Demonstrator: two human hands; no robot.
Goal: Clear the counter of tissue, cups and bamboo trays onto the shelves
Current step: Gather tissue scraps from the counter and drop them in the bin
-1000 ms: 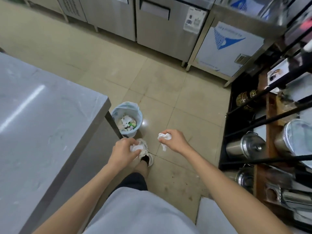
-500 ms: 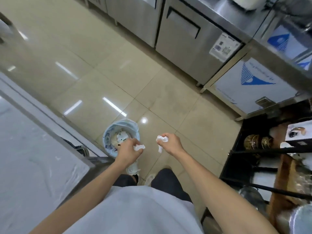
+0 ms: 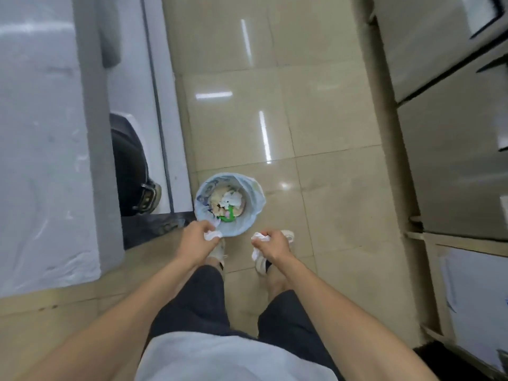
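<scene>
Head view: left hand (image 3: 198, 237) and right hand (image 3: 270, 243) each close around a wad of crumpled tissue (image 3: 211, 235), light, soft, easily crushed; lined bin (image 3: 257, 200) just beyond left hand's knuckles, apparently partly full.

The tiled floor (image 3: 275, 111) forms an open aisle between the counter (image 3: 49, 133) on the left and steel cabinets (image 3: 453, 160) on the right. A lined waste bin (image 3: 254, 200) stands against the counter's corner, its mouth unobstructed from above.
</scene>
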